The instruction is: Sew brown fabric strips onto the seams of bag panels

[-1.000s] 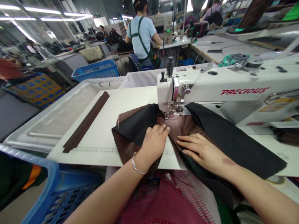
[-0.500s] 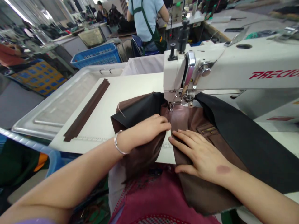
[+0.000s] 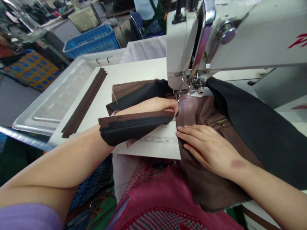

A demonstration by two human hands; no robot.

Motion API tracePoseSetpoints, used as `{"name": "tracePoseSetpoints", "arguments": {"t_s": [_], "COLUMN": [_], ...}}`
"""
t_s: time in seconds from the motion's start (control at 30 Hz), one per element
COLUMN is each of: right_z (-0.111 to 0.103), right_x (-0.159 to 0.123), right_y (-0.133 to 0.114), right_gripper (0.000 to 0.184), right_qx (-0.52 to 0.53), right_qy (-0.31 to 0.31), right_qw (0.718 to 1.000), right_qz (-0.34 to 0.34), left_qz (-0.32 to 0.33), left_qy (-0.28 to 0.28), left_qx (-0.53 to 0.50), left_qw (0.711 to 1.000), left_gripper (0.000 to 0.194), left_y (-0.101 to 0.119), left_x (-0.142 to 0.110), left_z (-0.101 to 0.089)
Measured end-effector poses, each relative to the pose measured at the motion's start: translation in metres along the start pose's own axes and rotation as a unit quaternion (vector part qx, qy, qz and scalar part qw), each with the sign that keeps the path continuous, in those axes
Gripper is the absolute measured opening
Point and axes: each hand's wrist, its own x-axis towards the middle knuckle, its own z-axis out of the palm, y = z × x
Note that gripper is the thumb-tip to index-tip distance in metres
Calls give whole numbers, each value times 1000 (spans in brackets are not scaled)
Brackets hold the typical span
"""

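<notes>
The presser foot [image 3: 177, 95] of a white sewing machine [image 3: 230, 48] rests at the edge of a brown leather piece [image 3: 189, 110] with black lining [image 3: 259, 127] and a small zip [image 3: 219, 122]. Just left of the foot, my left hand [image 3: 158, 103] is closed, fingers bent down and pinching the leather's edge. A folded flap of leather and black lining [image 3: 136, 126] lies across that wrist, hiding part of it and the bracelet. My right hand [image 3: 206, 145] lies flat, fingers stretched out, on the leather right of the seam line.
A dark brown strip [image 3: 83, 103] lies on the white table [image 3: 134, 68], which has a printed ruler [image 3: 158, 139]. Beyond its left edge is a clear plastic tray [image 3: 57, 105]. Blue [image 3: 91, 41] and yellow [image 3: 33, 70] baskets stand further back, near a seated person [image 3: 153, 19].
My left hand has closed on the leather near the foot, and the near flap has been turned up over its wrist. The view has moved closer to the machine. My right hand stays flat.
</notes>
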Motion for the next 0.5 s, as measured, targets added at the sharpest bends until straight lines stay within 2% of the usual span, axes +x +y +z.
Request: {"name": "tracePoseSetpoints", "arguments": {"t_s": [0.1,0.17,0.27,0.4,0.5], "right_z": [0,1,2,3,4], "right_x": [0,1,1,2,4], "right_y": [-4,-6,-7,-8,-9], "right_gripper": [39,43,53,47,45], "right_qx": [6,9,-1,-21,-28], "right_qy": [11,25,22,7,10], "right_qw": [1000,999,999,999,999], "right_qz": [14,38,46,30,19], "left_qz": [17,11,15,49,34], "left_qy": [8,50,79,107,115], "left_qx": [107,198,251,268,270], "left_qw": [994,979,965,956,955], "left_gripper": [16,20,23,29,37], "left_y": [8,15,20,11,3], "left_x": [-4,-10,-18,-17,-13], "left_z": [19,36,55,57,54]}}
